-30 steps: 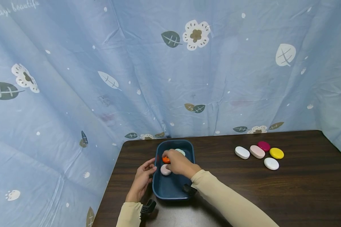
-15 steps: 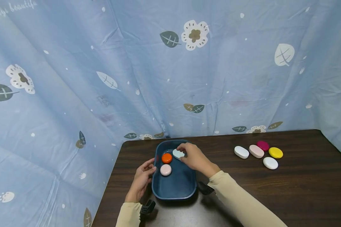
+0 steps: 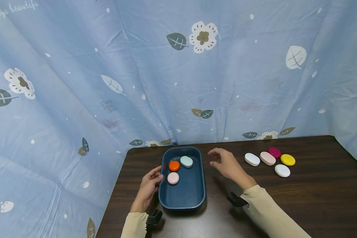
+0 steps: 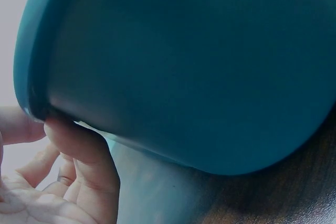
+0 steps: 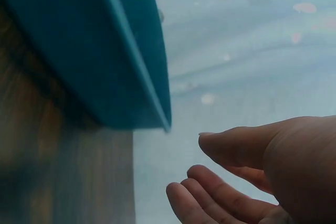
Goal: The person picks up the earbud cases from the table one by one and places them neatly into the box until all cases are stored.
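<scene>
A dark blue tray (image 3: 182, 198) stands on the table, with an orange round piece (image 3: 174, 166), a pale pink round piece (image 3: 173, 178) and a pale mint oval piece (image 3: 186, 161) inside, all smooth like soap bars. At its left side my left hand (image 3: 147, 190) holds the rim with thumb and fingers; the left wrist view shows the thumb (image 4: 79, 137) just under the tray's edge. To the right of the tray, my right hand (image 3: 227, 165) hovers over the table, fingers loosely bent and nothing in them. Its thumb (image 5: 236, 145) and fingers stand apart.
Farther right lies a group of similar pieces: a white oval (image 3: 252, 159), a pink oval (image 3: 267, 158), a magenta round (image 3: 274, 152), a yellow round (image 3: 287, 160) and a white round (image 3: 282, 171). A blue patterned curtain (image 3: 154, 66) hangs behind the dark wooden table (image 3: 315, 198).
My right hand was over the orange piece, then at the mint piece, and has now moved right, out of the tray. The left hand has stayed at the rim.
</scene>
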`<action>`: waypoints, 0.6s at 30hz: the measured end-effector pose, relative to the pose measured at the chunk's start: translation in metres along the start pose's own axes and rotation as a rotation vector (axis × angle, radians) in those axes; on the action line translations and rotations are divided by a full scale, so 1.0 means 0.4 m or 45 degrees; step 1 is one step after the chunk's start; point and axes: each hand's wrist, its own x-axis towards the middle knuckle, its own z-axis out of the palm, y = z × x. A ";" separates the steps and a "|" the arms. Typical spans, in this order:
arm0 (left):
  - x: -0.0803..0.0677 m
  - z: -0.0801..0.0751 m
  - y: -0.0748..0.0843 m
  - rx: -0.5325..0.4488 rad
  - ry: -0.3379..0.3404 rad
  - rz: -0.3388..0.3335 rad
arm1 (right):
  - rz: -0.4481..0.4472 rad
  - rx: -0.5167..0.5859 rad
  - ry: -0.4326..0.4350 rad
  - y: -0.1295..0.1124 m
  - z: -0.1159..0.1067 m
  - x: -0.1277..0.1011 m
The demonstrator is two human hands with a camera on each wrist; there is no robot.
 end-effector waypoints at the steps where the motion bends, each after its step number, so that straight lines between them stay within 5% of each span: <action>1: -0.001 -0.001 0.000 0.002 0.000 -0.001 | 0.006 -0.005 0.011 0.009 -0.005 -0.007; 18: -0.004 0.001 -0.004 0.023 0.002 -0.001 | 0.098 -0.017 0.098 0.141 -0.063 -0.094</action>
